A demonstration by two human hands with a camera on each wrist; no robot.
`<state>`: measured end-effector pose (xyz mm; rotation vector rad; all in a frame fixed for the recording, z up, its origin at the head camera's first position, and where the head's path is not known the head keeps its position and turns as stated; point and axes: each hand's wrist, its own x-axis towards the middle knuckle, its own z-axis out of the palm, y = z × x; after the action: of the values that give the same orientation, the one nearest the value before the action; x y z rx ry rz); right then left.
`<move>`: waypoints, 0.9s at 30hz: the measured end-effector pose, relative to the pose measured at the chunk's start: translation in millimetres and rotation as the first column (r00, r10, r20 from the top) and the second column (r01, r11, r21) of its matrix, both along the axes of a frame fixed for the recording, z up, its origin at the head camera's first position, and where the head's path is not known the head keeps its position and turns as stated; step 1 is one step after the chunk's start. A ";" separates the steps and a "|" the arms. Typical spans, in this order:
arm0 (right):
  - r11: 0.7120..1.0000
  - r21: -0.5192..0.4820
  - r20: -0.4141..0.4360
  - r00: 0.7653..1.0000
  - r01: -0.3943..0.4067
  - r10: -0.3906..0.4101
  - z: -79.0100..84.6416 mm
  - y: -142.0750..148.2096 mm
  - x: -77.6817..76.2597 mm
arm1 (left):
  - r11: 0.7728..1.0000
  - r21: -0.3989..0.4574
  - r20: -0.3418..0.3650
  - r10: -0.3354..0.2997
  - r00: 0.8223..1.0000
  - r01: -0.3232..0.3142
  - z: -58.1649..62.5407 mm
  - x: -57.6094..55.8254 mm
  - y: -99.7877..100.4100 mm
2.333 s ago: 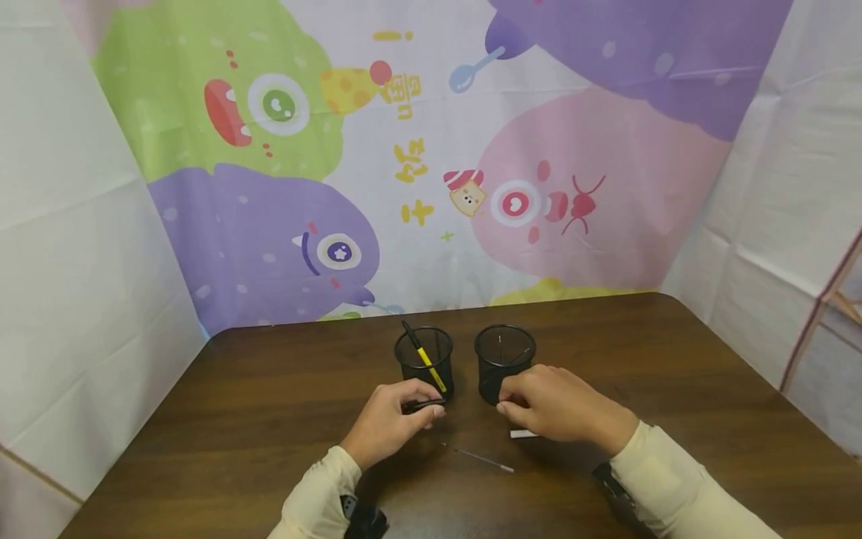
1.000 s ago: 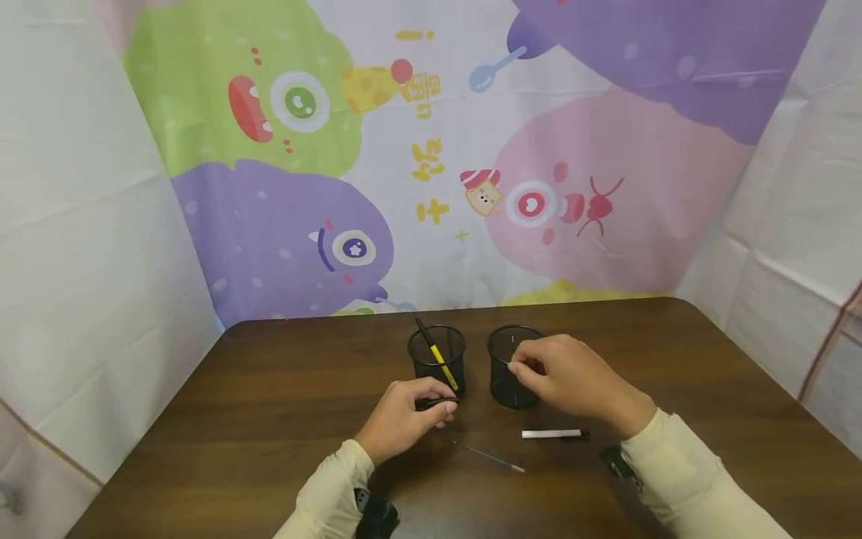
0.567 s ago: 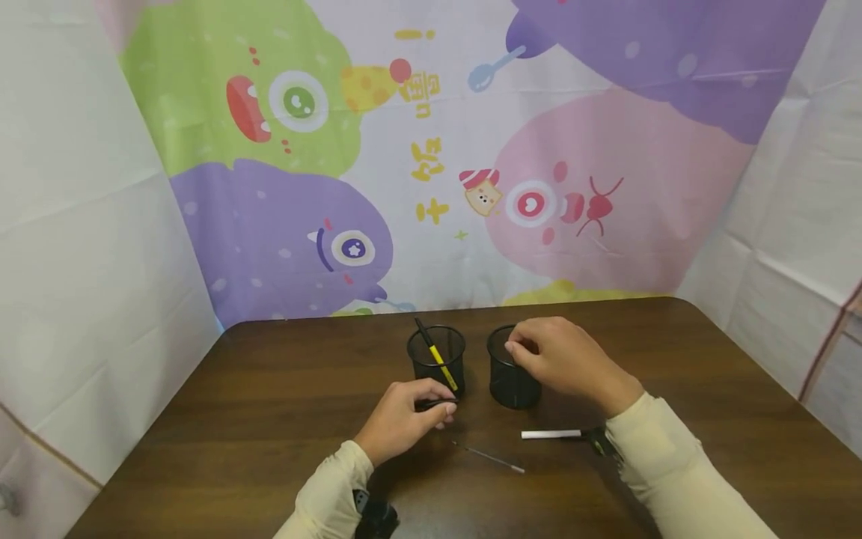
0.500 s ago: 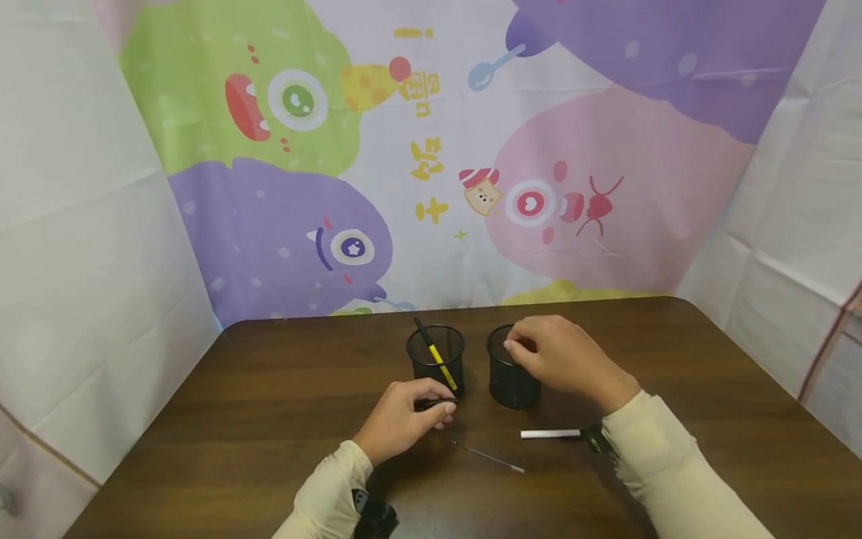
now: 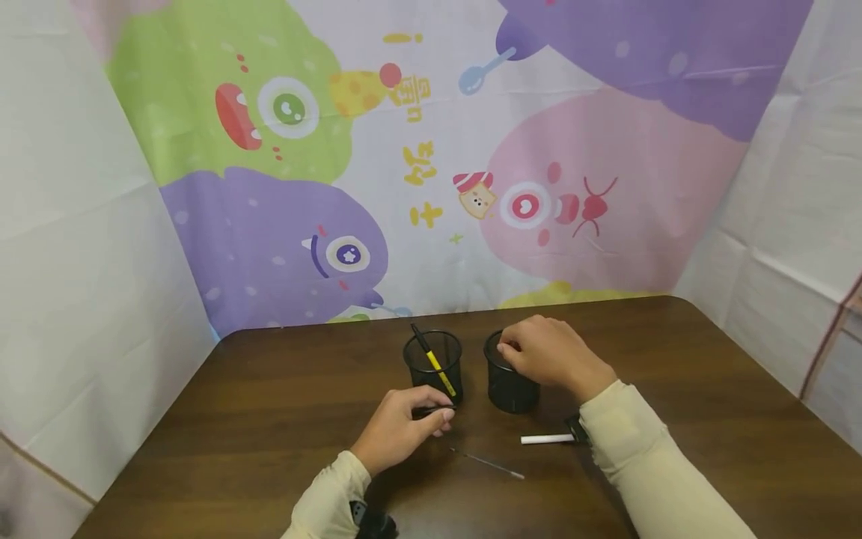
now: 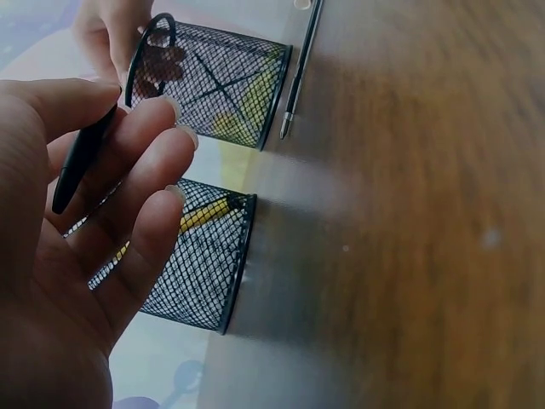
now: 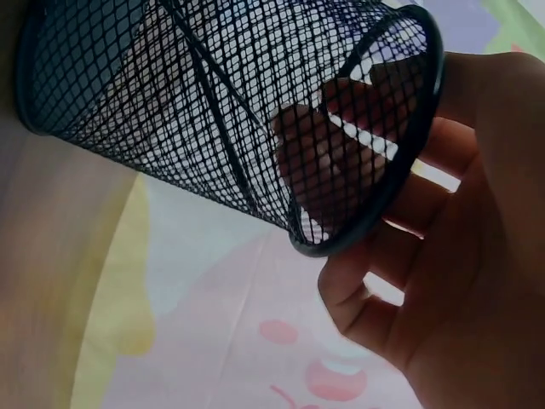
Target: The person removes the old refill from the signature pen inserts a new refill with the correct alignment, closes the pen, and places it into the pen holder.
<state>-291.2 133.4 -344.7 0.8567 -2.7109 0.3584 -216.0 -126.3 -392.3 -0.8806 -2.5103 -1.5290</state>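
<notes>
My left hand pinches a short black tapered pen piece between thumb and fingers, in front of the left mesh pen cup. That black wire-mesh cup holds a yellow-and-black pen leaning on its rim. My right hand reaches over the rim of the right mesh pen cup, its fingertips inside, seen through the mesh. Thin dark sticks cross inside that cup, one ending near the fingertips; I cannot tell whether they grip it.
A thin pen refill lies on the brown wooden table between the hands. Right of it lies a white pen, its far end hidden behind my right wrist. A cartoon-printed cloth stands behind the table.
My right hand has risen from beside the right cup up to its rim, then its fingers have gone inside. The left hand keeps the black pen piece almost in place.
</notes>
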 end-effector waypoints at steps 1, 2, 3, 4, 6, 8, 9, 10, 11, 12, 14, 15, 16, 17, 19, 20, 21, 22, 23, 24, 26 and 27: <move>1.000 0.010 0.000 1.000 -0.005 0.005 -0.1 -0.9 -1.1 | 1.000 0.002 -0.001 -0.002 1.000 0.002 0.6 0.4 0.0; 1.000 0.021 -0.003 1.000 -0.010 0.010 0.0 -1.9 -1.8 | 1.000 0.002 0.002 -0.001 1.000 0.001 2.2 1.3 0.2; 0.999 0.029 -0.005 1.000 -0.013 0.013 -0.1 -2.9 -2.8 | 1.000 -0.001 0.005 0.000 1.000 0.000 3.6 2.1 0.4; 0.999 0.037 -0.004 1.000 -0.013 0.013 0.0 -4.0 -3.4 | 1.000 -0.003 0.008 -0.001 1.000 0.001 4.6 2.5 0.4; 0.999 0.050 -0.003 1.000 0.002 -0.002 -0.3 -5.8 -4.3 | 1.000 -0.005 0.009 -0.003 1.000 0.003 5.4 3.3 0.6; 0.998 0.061 -0.003 1.000 0.019 -0.019 -0.1 -7.6 -5.0 | 1.000 -0.007 0.009 -0.001 1.000 0.001 5.7 3.4 0.8; 0.997 0.068 0.000 1.000 0.025 -0.025 0.2 -8.6 -5.3 | 1.000 -0.008 0.009 0.000 1.000 0.000 5.9 3.5 0.8; 0.997 0.077 -0.001 1.000 0.031 -0.031 0.6 -9.6 -5.3 | 1.000 -0.009 0.009 0.003 1.000 -0.003 6.1 3.6 0.7; 0.996 0.082 -0.004 1.000 0.030 -0.030 1.1 -10.7 -5.4 | 1.000 -0.009 0.010 0.006 1.000 -0.006 6.2 3.7 0.6; 0.995 0.091 -0.005 1.000 0.031 -0.030 1.6 -11.8 -5.6 | 1.000 -0.007 0.009 0.007 1.000 -0.007 5.5 3.4 0.4; 0.994 0.105 -0.006 1.000 0.029 -0.029 2.3 -13.8 -5.8 | 1.000 -0.007 0.015 0.013 1.000 -0.013 4.3 2.7 -0.2; 0.993 0.111 -0.004 1.000 0.030 -0.029 2.7 -14.7 -6.0 | 1.000 -0.005 0.017 0.013 1.000 -0.013 4.2 2.5 -0.4; 0.993 0.115 -0.003 0.999 0.032 -0.032 2.8 -15.5 -6.4 | 1.000 -0.004 0.018 0.013 1.000 -0.013 4.1 2.3 -0.6; 0.992 0.120 -0.001 0.999 0.036 -0.036 2.7 -16.0 -6.8 | 1.000 -0.002 0.020 0.012 1.000 -0.012 3.9 2.1 -0.7; 0.990 0.133 0.006 0.999 0.051 -0.053 1.8 -16.2 -8.0 | 1.000 -0.005 0.025 0.015 1.000 -0.015 4.0 1.8 -0.6; 0.989 0.137 0.011 0.998 0.058 -0.061 1.5 -16.1 -8.1 | 1.000 -0.008 0.028 0.015 0.999 -0.015 4.1 1.9 -0.4; 0.988 0.141 0.014 0.998 0.065 -0.067 0.8 -15.6 -8.5 | 1.000 -0.010 0.030 0.015 0.999 -0.015 4.2 1.9 -0.2; 0.987 0.144 0.016 0.997 0.071 -0.074 0.1 -15.2 -8.8 | 1.000 -0.012 0.032 0.016 0.999 -0.015 3.7 1.7 -0.1; 0.986 0.146 0.016 0.997 0.075 -0.078 -0.8 -14.7 -9.0 | 1.000 -0.014 0.034 0.018 0.999 -0.017 3.2 1.4 0.2; 0.986 0.146 0.022 0.996 0.080 -0.084 -1.3 -14.5 -9.2 | 1.000 -0.016 0.037 0.018 0.999 -0.018 2.8 1.1 0.3; 0.986 0.145 0.031 0.995 0.086 -0.091 -1.8 -14.2 -9.3 | 1.000 -0.016 0.040 0.020 0.999 -0.019 2.4 0.8 0.4; 0.985 0.146 0.031 0.995 0.087 -0.093 -2.1 -14.2 -9.5 | 1.000 -0.017 0.041 0.020 0.999 -0.020 2.4 0.7 0.5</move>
<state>-300.7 119.2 -346.7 0.7679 -2.8275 0.1622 -215.4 -125.8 -389.9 -0.8322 -2.5551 -1.5385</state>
